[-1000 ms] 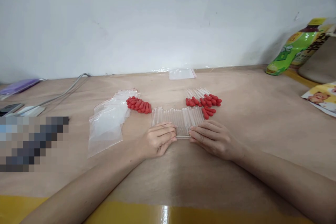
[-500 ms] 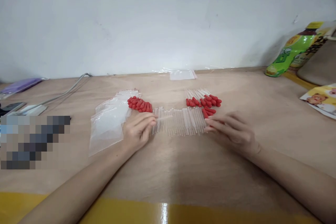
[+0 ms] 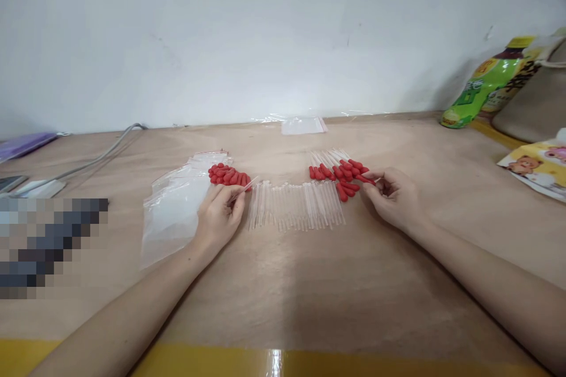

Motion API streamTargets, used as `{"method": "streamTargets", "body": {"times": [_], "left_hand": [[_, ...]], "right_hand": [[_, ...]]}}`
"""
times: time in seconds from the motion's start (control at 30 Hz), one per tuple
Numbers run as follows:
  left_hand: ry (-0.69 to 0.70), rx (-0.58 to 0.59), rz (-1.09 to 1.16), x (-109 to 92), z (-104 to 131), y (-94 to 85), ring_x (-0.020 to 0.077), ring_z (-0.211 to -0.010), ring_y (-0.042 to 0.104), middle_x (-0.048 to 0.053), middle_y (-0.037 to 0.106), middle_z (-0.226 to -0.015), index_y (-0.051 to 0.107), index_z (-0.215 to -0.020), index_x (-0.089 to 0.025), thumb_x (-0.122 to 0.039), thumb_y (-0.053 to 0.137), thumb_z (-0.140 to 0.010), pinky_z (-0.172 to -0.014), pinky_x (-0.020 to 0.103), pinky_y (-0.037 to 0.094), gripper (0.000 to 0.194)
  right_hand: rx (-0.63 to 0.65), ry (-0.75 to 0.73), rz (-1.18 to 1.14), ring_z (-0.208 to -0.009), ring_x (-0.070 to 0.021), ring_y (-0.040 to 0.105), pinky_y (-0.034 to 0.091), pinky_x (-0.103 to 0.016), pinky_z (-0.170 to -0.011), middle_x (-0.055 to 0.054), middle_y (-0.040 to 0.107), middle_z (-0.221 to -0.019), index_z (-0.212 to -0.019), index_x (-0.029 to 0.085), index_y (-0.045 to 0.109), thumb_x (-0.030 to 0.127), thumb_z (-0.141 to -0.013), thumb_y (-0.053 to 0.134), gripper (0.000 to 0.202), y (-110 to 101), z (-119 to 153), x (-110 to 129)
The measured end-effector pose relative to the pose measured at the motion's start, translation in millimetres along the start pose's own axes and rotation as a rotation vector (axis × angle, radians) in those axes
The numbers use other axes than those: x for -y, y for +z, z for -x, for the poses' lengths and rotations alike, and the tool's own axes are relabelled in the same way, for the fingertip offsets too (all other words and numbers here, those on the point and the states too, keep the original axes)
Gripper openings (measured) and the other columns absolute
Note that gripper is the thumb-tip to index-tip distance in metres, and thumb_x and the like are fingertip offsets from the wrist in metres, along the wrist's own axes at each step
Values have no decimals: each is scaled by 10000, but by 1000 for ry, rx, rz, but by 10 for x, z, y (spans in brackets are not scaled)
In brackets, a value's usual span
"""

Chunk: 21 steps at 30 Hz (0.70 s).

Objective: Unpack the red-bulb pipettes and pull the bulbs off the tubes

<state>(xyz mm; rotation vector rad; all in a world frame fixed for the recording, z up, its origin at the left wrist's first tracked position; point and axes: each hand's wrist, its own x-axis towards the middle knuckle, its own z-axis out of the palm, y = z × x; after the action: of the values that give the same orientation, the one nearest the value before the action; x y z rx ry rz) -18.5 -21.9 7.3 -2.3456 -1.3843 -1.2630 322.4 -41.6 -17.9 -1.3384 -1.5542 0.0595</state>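
Observation:
My left hand (image 3: pixel 219 215) is closed in a pinch on a thin glass dropper tube (image 3: pixel 250 183), which points up to the right. Just behind its fingers lies a heap of red rubber bulbs (image 3: pixel 226 175). My right hand (image 3: pixel 395 197) pinches a red rubber bulb (image 3: pixel 364 179) at the edge of the right-hand group. That group is of red-bulbed droppers (image 3: pixel 346 170), their clear tips pointing to the wall; whether the pinched bulb has a tube is hidden. Between the hands, bare glass tubes (image 3: pixel 294 206) lie side by side in a row.
Clear zip bags (image 3: pixel 170 221) lie fanned at the left, and another bag stack (image 3: pixel 304 125) by the wall. A grey cable (image 3: pixel 104 157) crosses the far left. At the back right are a green bottle (image 3: pixel 475 91), a grey container (image 3: pixel 530 100) and a bear-printed packet (image 3: pixel 530 165).
My right hand has moved back, away from me, from the row's right end to the red-bulbed group. My left hand has turned its tube upward and shifted slightly left.

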Motion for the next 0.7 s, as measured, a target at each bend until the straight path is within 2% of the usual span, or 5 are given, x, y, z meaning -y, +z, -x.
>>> {"method": "streamTargets", "body": {"times": [0.2, 0.43, 0.57, 0.7], "left_hand": [[39, 54, 6, 2, 14, 27, 105, -603, 525, 4, 551, -686, 626, -776, -172, -207, 540, -779, -560, 224, 452, 93], [-21, 147, 92, -44, 59, 9, 90, -563, 524, 31, 594, -827, 641, -875, -167, -290, 604, -739, -521, 220, 459, 186], [-26, 153, 118, -71, 26, -24, 91, -570, 529, 35, 592, -813, 643, -873, -154, -284, 586, -754, -496, 211, 443, 185], [-4, 96, 96, -79, -8, -33, 119, -664, 549, 37, 596, -786, 640, -841, -153, -250, 537, -791, -569, 228, 456, 150]], "right_hand": [[31, 28, -75, -463, -101, 436, 396, -245, -430, 24, 490, -589, -868, 197, 549, 302, -737, 586, 172, 69, 24, 26], [31, -228, 118, -602, -150, 511, 428, -304, -586, -6, 597, -650, -718, 210, 599, 291, -735, 598, 83, 66, -38, 135], [76, -295, 174, -657, -160, 552, 432, -336, -678, -7, 642, -716, -702, 214, 618, 316, -758, 581, 122, 75, -60, 129], [-37, -271, 203, -725, -176, 556, 436, -329, -692, -33, 630, -759, -732, 213, 643, 336, -759, 580, 141, 79, -69, 112]]}}
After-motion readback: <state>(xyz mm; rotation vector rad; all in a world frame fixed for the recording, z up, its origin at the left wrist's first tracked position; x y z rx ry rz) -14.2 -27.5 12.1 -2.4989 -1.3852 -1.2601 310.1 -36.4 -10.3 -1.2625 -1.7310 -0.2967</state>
